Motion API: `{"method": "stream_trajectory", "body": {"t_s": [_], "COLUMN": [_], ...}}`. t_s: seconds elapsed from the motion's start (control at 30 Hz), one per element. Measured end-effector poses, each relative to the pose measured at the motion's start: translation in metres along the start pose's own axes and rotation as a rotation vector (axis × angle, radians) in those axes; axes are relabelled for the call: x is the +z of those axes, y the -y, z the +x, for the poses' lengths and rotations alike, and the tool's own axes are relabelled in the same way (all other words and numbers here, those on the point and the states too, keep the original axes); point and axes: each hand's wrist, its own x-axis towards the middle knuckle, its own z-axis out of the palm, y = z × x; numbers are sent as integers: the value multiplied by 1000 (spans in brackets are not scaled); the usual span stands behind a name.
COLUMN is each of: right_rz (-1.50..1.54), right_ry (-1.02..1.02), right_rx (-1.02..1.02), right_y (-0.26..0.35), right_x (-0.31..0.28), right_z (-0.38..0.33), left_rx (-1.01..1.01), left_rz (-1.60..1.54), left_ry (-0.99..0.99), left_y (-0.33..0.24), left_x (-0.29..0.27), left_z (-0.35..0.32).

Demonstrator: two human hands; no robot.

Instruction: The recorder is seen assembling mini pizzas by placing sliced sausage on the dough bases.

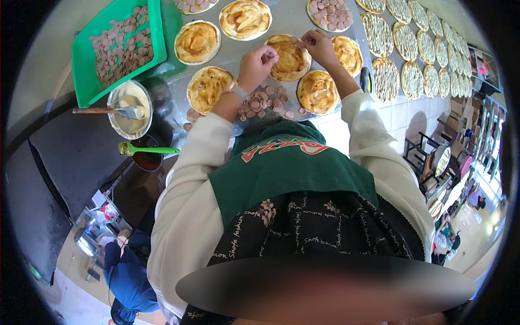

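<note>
Both hands hover over one sauced pizza base [291, 60] on the metal table [287, 21]. My left hand [255, 64] pinches a pink sausage slice at the base's left edge. At the base's top edge, my right hand [319, 46] pinches sausage slices too. A loose pile of sausage slices [262, 103] lies on the table just below my left wrist, which wears a watch. Other sauced bases without topping surround it: two to the left [208, 89] [197, 42], one behind [245, 19], two to the right [318, 92] [348, 54].
A green crate [154, 27] of sausage slices stands at the far left. A metal bowl of pale sauce [130, 111] with a spatula sits below it, beside a green brush [149, 150] on a dark bowl. Sausage-topped bases [329, 13] lie at the back. Several lattice-patterned bases [379, 35] line the right.
</note>
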Motion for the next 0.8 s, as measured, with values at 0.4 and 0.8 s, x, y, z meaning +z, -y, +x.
{"method": "stream_trajectory", "body": {"t_s": [0.4,0.8], "right_rz": [56,-200], "right_ry": [238,265], "right_rx": [-136,-197], "right_y": [47,51], "right_x": [24,59], "right_z": [-131,-158], "left_rx": [172,230], "left_rz": [462,429], "left_ry": [-40,-75], "left_y": [23,6], "left_x": [33,-11], "left_z": [88,10]}}
